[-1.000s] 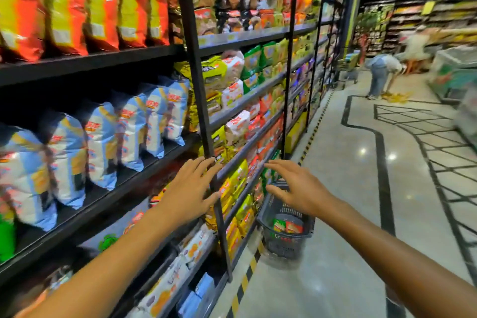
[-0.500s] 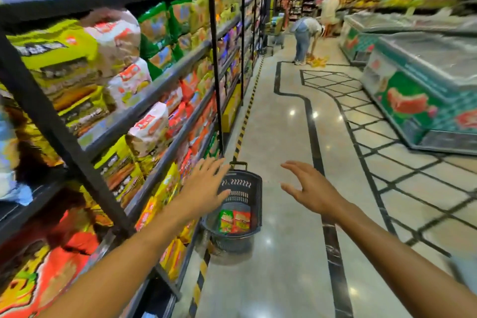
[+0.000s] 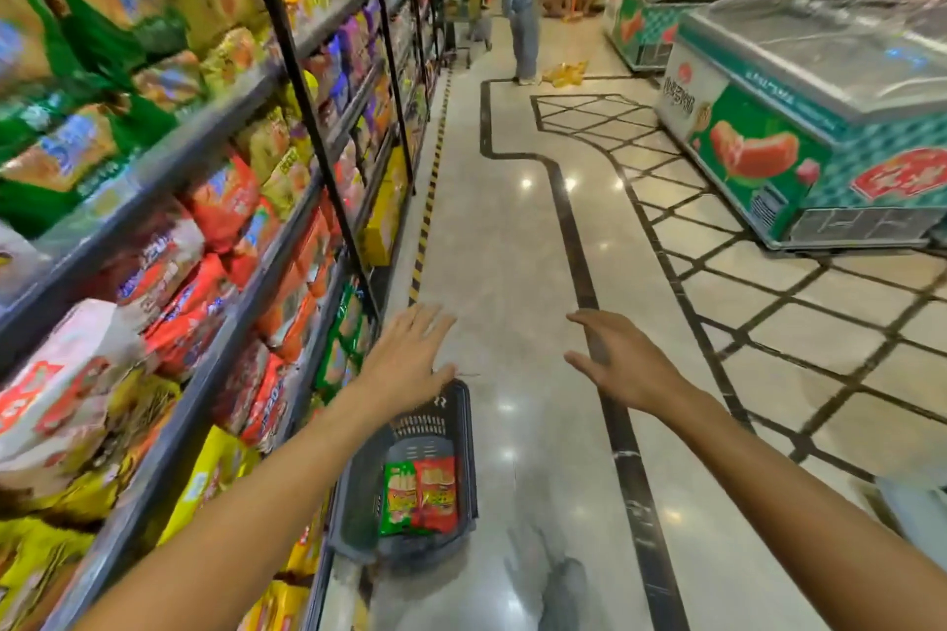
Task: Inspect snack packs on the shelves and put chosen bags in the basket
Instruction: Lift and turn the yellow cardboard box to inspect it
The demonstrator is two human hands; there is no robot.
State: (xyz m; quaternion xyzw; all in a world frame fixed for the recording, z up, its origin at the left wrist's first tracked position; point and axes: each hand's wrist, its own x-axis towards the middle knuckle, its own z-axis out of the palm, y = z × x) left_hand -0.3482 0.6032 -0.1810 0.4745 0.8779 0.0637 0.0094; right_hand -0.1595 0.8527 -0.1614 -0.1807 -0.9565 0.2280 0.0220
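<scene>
Freezer chests point(image 3: 799, 118) right of basket point(image 3: 358, 492)

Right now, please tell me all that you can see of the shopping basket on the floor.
The basket is dark grey, looks like plastic, with slotted walls and a thick rim. It stands upright on the shiny floor close beside the bottom of the shelves. Inside lie two flat snack packs side by side, a green pack and a red pack. The left hand hovers open in front of its far end, hiding that end; it does not seem to touch the basket. No handle is clearly visible.
</scene>
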